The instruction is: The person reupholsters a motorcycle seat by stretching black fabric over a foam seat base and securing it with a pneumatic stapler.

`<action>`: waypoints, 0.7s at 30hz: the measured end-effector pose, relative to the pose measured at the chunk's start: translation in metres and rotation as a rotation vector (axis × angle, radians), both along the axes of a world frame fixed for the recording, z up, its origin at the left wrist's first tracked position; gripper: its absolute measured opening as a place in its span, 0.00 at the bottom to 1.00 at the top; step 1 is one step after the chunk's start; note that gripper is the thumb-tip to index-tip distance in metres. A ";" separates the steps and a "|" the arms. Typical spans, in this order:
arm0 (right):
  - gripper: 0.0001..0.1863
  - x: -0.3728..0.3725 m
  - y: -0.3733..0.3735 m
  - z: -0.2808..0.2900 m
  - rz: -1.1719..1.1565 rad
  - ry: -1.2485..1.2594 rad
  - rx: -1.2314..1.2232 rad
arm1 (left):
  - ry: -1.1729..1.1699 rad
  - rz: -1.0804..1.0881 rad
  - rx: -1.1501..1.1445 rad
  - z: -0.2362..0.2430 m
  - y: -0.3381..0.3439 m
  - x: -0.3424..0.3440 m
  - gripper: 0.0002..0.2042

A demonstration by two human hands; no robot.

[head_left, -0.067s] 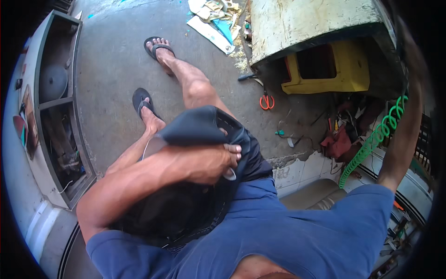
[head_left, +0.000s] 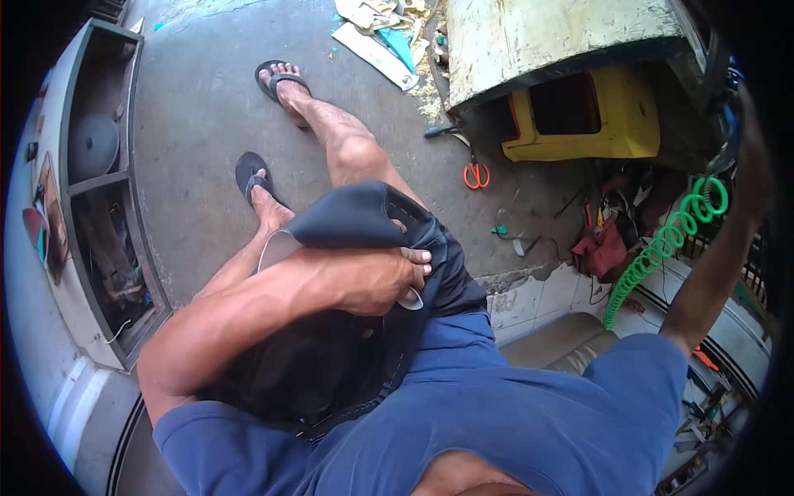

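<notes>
A black seat pan (head_left: 306, 368) lies across my lap, and a row of stitches or staples runs along its edge. Over it is a black leather-like seat cover (head_left: 351, 219), its pale underside showing at one side. My left hand (head_left: 393, 281) is closed round the folded edge of the cover, with the fingertips showing. At the far right my right hand (head_left: 748, 136) is raised beside the white cabinet and is dark at the picture's rim. Its fingers are round a metallic air tool (head_left: 728, 124), partly hidden, above a green coiled air hose (head_left: 662, 248).
A worn white cabinet (head_left: 554, 45) stands at the upper right with a yellow casing (head_left: 579, 147) inside. Orange-handled scissors (head_left: 475, 174) lie on the floor, near a red cloth (head_left: 604, 248). Scraps (head_left: 385, 29) lie at the top. An open-fronted cabinet (head_left: 124, 178) stands left.
My right hand has come down and outward with the air tool, which now shows more clearly. The green hose has shifted with it. My left hand stays on the cover.
</notes>
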State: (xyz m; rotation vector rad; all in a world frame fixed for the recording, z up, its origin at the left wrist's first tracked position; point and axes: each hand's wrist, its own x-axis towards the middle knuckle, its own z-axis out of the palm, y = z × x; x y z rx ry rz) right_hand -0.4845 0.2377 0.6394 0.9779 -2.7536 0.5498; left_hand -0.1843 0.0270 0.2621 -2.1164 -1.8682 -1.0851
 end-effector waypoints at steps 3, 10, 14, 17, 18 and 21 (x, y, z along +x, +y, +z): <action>0.17 0.065 0.039 -0.028 0.066 -0.319 0.008 | -0.347 0.112 -0.238 0.061 -0.001 -0.008 0.22; 0.14 0.134 -0.001 -0.136 0.582 -0.816 0.350 | -0.216 0.258 0.096 0.035 0.009 -0.004 0.11; 0.15 0.142 -0.005 -0.159 0.642 -0.801 0.415 | -0.355 0.149 0.390 -0.054 0.044 0.027 0.18; 0.17 0.142 -0.016 -0.162 0.701 -0.738 0.419 | -0.546 0.037 0.500 -0.066 0.041 0.026 0.30; 0.19 0.140 -0.017 -0.161 0.715 -0.735 0.432 | -0.469 0.043 0.469 -0.063 0.036 0.022 0.28; 0.23 0.138 -0.024 -0.158 0.711 -0.734 0.588 | -0.464 0.078 0.439 -0.050 0.029 0.030 0.28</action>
